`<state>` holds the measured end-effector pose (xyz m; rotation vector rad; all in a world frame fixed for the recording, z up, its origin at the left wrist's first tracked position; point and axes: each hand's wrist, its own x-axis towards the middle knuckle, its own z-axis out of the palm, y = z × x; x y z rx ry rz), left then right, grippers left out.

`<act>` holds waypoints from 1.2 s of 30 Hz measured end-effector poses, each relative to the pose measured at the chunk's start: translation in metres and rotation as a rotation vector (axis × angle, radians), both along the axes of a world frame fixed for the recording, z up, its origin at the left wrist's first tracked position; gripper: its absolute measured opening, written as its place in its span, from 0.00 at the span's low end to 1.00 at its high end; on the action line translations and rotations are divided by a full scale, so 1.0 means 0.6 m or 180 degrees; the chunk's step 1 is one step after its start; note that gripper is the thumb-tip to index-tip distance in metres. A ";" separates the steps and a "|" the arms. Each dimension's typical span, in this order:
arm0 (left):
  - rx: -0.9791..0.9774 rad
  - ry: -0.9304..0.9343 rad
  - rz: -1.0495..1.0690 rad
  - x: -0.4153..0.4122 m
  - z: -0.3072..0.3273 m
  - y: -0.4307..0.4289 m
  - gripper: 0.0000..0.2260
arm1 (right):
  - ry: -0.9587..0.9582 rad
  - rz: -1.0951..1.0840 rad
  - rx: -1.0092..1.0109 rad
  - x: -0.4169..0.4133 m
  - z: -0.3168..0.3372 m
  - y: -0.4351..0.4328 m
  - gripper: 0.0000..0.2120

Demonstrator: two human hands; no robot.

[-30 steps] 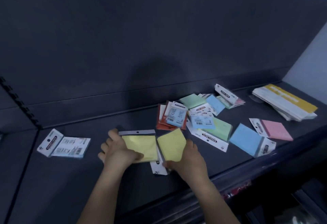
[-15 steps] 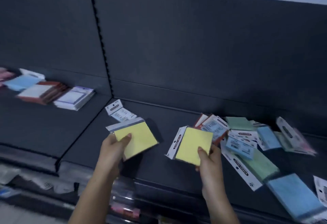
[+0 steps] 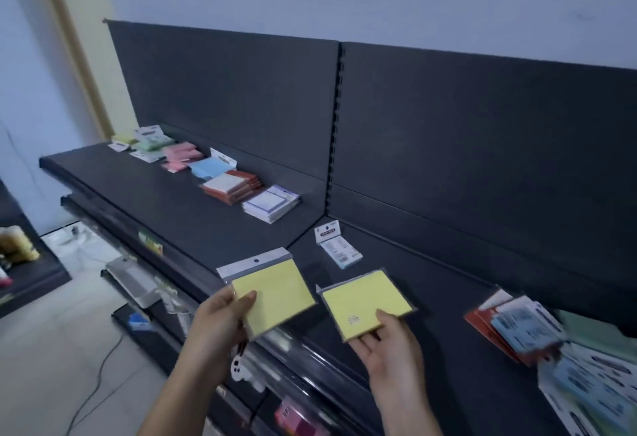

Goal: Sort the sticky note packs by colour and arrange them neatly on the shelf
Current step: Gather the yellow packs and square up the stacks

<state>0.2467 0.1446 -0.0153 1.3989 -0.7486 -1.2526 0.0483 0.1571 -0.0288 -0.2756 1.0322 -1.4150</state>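
Above the shelf's (image 3: 165, 208) front edge, the left hand (image 3: 220, 318) pinches a grey-headed yellow sticky note pack (image 3: 275, 289) by its near corner. The right hand (image 3: 389, 349) grips a second yellow pack (image 3: 365, 303) beside it. Sorted stacks (image 3: 231, 186) line the shelf's back left.

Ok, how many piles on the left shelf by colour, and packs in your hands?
Yellow pile: 1
Green pile: 1
Pink pile: 1
Blue pile: 1
Red pile: 1
White pile: 1
Held yellow packs: 2
Total: 6 piles, 2 packs
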 end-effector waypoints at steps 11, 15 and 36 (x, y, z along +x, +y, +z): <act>0.0064 0.0453 0.0568 0.190 -0.004 -0.016 0.07 | 0.0077 -0.0028 -0.0049 0.193 0.015 -0.059 0.08; 0.0008 0.0587 0.0641 0.281 0.006 -0.036 0.07 | 0.0200 0.0187 -0.0199 0.296 0.023 -0.082 0.10; -0.0205 0.0426 0.0886 0.611 -0.007 -0.129 0.09 | -0.0019 0.0560 -0.0181 0.638 0.021 -0.216 0.09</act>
